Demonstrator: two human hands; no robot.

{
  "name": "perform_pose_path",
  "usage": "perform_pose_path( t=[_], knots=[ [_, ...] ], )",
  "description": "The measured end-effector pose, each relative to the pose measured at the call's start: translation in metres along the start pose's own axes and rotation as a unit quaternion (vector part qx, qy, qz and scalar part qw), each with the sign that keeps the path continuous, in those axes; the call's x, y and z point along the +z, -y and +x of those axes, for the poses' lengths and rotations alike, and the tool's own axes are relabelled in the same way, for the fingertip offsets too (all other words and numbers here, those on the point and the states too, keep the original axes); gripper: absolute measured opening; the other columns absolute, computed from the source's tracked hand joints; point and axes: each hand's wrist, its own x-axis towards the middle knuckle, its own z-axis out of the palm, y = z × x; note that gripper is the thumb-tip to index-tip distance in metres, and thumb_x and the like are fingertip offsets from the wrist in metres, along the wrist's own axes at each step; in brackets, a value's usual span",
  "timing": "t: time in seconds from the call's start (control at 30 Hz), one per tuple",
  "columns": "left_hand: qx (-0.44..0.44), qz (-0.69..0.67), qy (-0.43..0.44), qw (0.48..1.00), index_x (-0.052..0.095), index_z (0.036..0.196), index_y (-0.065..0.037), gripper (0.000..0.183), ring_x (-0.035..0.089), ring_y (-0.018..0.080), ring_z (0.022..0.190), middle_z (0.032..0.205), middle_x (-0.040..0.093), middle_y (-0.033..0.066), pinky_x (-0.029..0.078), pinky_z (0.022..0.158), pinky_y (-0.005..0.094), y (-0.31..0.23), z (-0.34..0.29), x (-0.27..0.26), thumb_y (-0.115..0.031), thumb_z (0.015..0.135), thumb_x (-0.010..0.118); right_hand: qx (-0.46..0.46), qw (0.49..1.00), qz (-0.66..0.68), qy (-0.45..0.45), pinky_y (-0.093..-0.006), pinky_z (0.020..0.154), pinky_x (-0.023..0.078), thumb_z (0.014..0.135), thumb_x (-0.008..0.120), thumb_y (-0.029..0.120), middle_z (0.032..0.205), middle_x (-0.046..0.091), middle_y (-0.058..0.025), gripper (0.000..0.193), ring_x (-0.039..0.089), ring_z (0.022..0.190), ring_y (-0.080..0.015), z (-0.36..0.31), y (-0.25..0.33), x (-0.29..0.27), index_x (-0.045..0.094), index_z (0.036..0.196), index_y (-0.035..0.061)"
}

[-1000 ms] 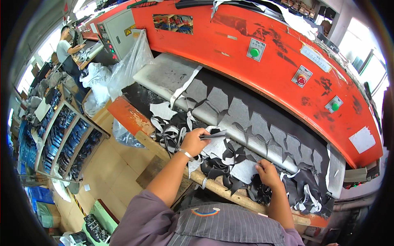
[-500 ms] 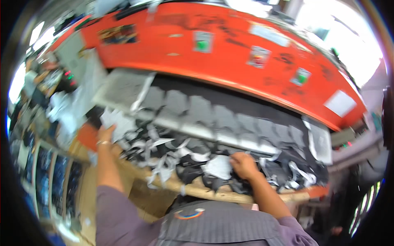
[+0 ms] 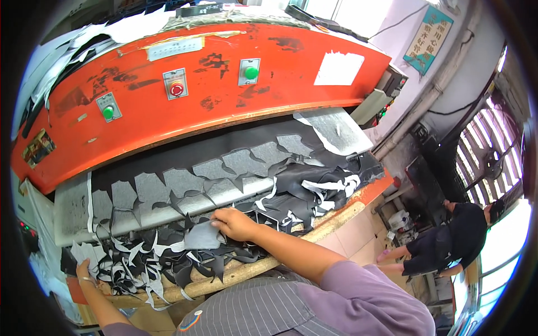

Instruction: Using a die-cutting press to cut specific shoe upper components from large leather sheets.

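Note:
My right hand (image 3: 232,224) is closed, thumb and fingers pinching the edge of a light grey cut fabric piece (image 3: 203,236) above the scraps. At the far left end of the bench, my left hand (image 3: 84,271) is closed on a small stack of pale cut pieces (image 3: 91,255); part of its grip is hidden. Between the hands lies a tangle of black and white fabric offcuts (image 3: 148,260). Behind them, a row of grey cut shapes (image 3: 212,169) lies on a dark fabric sheet (image 3: 255,137) on the press bed.
An orange press beam (image 3: 134,67) spans the back, with green buttons (image 3: 250,73) and a red knob (image 3: 176,88). More black scraps (image 3: 300,190) pile up at the right. The bench's wooden edge (image 3: 241,274) is close to my body. A person in dark clothes (image 3: 462,235) is at far right.
My view has swung to the right, bringing the person and the wall into sight. Both hands stay by the pale pieces they were at, and the picture is sharper.

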Motion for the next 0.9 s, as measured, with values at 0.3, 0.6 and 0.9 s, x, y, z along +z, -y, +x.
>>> perform_pose_path(
  t=[0.3, 0.6, 0.9],
  knots=[
    [0.15, -0.276, 0.112, 0.943, 0.06, 0.102, -0.002, 0.022, 0.059, 0.014, 0.09, 0.095, 0.063, 0.0066, 0.045, 0.085, 0.0322, -0.059, -0.204, 0.096, -0.019, 0.089, 0.065, 0.027, 0.979, 0.173, -0.108, -0.0336, 0.062, 0.047, 0.095, 0.055, 0.02, 0.072, 0.059, -0.0136, 0.025, 0.059, 0.066, -0.0212, -0.005, 0.056, -0.006, 0.055, 0.113, 0.0028],
    [0.004, -0.49, 0.177, 0.853, 0.053, 0.123, -0.003, 0.039, 0.057, 0.0265, 0.111, 0.114, 0.063, 0.0096, 0.044, 0.101, 0.0436, -0.011, -0.42, 0.271, -0.003, 0.085, 0.061, 0.023, 0.928, 0.31, 0.205, -0.0248, 0.085, 0.044, 0.097, 0.051, 0.013, 0.107, 0.057, -0.0043, 0.026, 0.052, 0.099, -0.0094, -0.058, 0.091, 0.021, 0.051, 0.121, 0.0007],
    [0.09, -0.597, -0.221, 0.766, 0.057, 0.119, -0.006, 0.038, 0.063, 0.0242, 0.104, 0.113, 0.065, 0.0075, 0.049, 0.093, 0.0421, 0.076, -0.588, 0.19, 0.0, 0.082, 0.064, -0.095, 0.994, 0.054, 0.025, -0.0312, 0.084, 0.049, 0.087, 0.06, 0.011, 0.117, 0.058, -0.0131, 0.045, 0.058, 0.101, -0.0202, -0.041, -0.074, -0.218, 0.049, 0.13, 0.0015]
  ],
)
